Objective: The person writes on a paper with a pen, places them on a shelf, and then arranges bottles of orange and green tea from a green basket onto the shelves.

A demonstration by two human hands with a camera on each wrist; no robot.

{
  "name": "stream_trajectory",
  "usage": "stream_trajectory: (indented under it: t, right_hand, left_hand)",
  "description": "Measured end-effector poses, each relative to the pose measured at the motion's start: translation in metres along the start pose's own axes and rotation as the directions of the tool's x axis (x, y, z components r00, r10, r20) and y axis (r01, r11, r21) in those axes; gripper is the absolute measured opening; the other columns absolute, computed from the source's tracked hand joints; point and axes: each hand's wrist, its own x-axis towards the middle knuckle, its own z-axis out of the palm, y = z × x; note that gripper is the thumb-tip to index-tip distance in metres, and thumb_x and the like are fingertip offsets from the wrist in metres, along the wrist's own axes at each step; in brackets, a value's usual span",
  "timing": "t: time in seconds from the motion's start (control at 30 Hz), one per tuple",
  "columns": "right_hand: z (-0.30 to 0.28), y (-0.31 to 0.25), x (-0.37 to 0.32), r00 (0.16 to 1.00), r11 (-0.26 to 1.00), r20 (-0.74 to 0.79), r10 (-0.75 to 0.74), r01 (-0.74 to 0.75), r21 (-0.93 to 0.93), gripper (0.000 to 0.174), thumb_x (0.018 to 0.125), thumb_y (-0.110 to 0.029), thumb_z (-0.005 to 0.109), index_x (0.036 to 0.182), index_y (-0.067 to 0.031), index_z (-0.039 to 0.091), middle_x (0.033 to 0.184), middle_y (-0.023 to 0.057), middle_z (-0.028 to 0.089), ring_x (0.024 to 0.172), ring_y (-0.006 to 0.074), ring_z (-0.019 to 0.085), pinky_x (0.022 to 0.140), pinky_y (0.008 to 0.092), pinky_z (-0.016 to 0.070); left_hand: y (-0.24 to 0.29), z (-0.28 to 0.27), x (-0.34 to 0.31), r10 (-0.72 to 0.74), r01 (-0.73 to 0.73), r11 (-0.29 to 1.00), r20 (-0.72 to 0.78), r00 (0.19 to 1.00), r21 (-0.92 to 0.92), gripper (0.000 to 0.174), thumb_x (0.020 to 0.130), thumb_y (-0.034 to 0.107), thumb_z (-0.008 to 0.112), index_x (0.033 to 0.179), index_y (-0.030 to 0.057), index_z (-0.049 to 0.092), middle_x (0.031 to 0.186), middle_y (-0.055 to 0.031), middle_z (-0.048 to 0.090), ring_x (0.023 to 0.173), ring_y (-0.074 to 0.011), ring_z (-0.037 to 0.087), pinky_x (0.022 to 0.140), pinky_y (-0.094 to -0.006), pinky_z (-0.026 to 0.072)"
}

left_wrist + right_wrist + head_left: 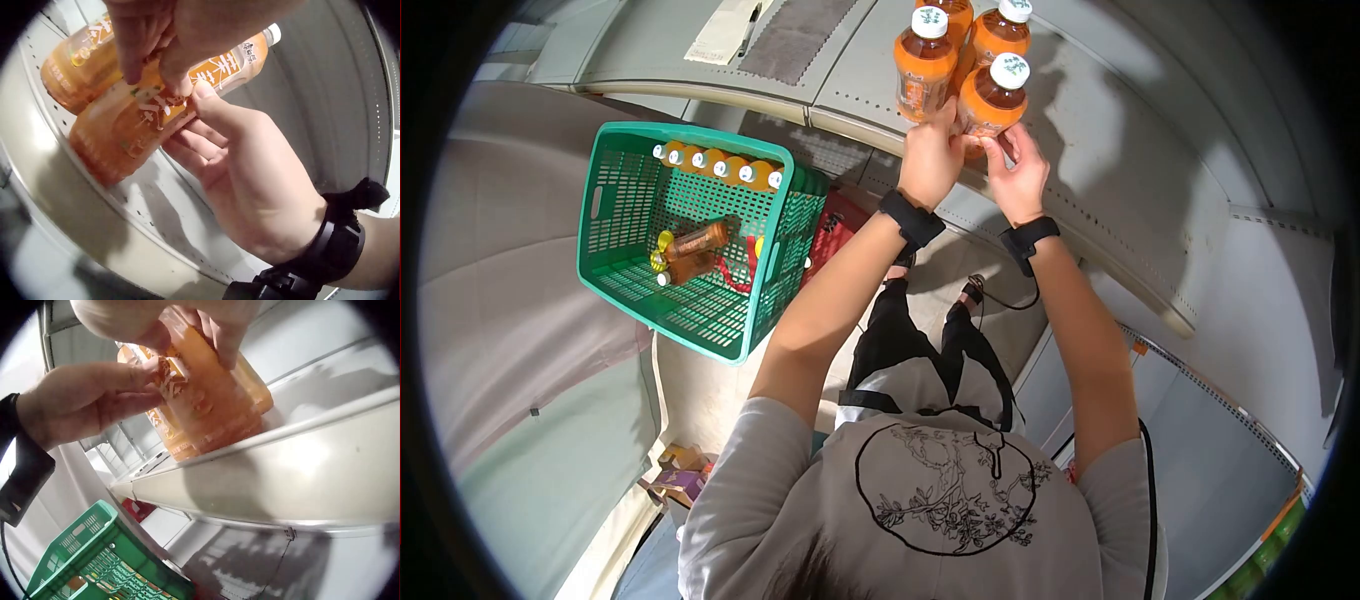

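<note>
Both hands are at the front drink bottle (992,103), which has a white cap, amber contents and an orange printed label. It stands upright at the shelf's front edge. The left hand (932,158) holds it from the left, with fingertips on the label. From the right, the right hand (1017,182) grips it, thumb on the label and fingers curled behind, as the left wrist view shows. The two thumbs come close together over the label (165,109). Similar bottles (924,72) stand close behind and to the left.
The grey shelf (865,85) has a raised front lip. Along it to the left lie a grey cloth strip (795,38), a paper (722,30) and a pen (750,28). A green basket (670,335) below left holds several bottles. A red basket (832,232) sits beside it.
</note>
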Motion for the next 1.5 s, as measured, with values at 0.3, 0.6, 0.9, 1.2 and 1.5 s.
stream_trajectory:
  t: [0.3, 0.6, 0.9, 1.2, 1.5]
  right_hand:
    - [0.005, -0.003, 0.006, 1.000, 0.999, -0.029, -0.012, 0.011, -0.042, 0.032, 0.076, -0.007, 0.064, 0.105, 0.0046, 0.053, 0.093, 0.0175, 0.061, 0.086, 0.0256, 0.063, 0.076, 0.0323, 0.0502]
    - [0.017, 0.002, 0.014, 0.997, 0.997, -0.059, -0.046, 0.041, -0.072, 0.036, 0.076, -0.009, 0.065, 0.107, 0.0046, 0.052, 0.094, 0.0179, 0.060, 0.085, 0.0269, 0.062, 0.075, 0.0327, 0.0506]
    - [0.023, 0.012, 0.015, 0.995, 0.999, -0.095, -0.035, 0.030, -0.045, 0.038, 0.077, -0.012, 0.065, 0.108, 0.0049, 0.051, 0.095, 0.0188, 0.059, 0.086, 0.0282, 0.062, 0.075, 0.0331, 0.0505]
    - [0.023, 0.010, 0.014, 0.996, 0.994, -0.074, -0.046, 0.038, -0.103, 0.039, 0.078, -0.015, 0.064, 0.109, 0.0030, 0.050, 0.097, 0.0192, 0.058, 0.086, 0.0305, 0.061, 0.074, 0.0352, 0.0499]
    - [0.019, 0.005, 0.014, 0.997, 0.971, -0.063, -0.032, 0.016, -0.237, 0.042, 0.078, -0.022, 0.063, 0.109, 0.0031, 0.050, 0.101, 0.0246, 0.056, 0.092, 0.0397, 0.056, 0.077, 0.0420, 0.0465]
  left_hand:
    - [0.007, 0.008, -0.003, -0.081, 0.086, 0.994, -0.072, 0.994, 0.067, 0.040, 0.072, 0.006, 0.063, 0.108, -0.0064, 0.052, 0.078, -0.0245, 0.059, 0.070, -0.0366, 0.061, 0.060, -0.0399, 0.0492]
    - [0.007, 0.011, 0.001, -0.203, 0.220, 0.973, -0.182, 0.962, 0.074, 0.031, 0.073, 0.008, 0.065, 0.099, -0.0058, 0.060, 0.081, -0.0211, 0.063, 0.077, -0.0288, 0.065, 0.067, -0.0331, 0.0512]
    - [0.006, 0.011, 0.005, -0.175, 0.200, 0.974, -0.209, 0.962, 0.106, 0.028, 0.073, 0.008, 0.063, 0.098, -0.0047, 0.061, 0.079, -0.0206, 0.063, 0.075, -0.0298, 0.064, 0.066, -0.0338, 0.0512]
    - [0.008, 0.008, 0.006, -0.103, 0.130, 0.983, -0.194, 0.976, 0.127, 0.025, 0.074, 0.007, 0.062, 0.097, -0.0031, 0.060, 0.077, -0.0215, 0.062, 0.072, -0.0317, 0.063, 0.063, -0.0349, 0.0504]
    - [-0.009, 0.015, 0.004, -0.082, 0.110, 0.980, -0.166, 0.983, 0.165, 0.021, 0.074, 0.008, 0.061, 0.094, 0.0010, 0.058, 0.075, -0.0197, 0.061, 0.072, -0.0343, 0.061, 0.061, -0.0384, 0.0486]
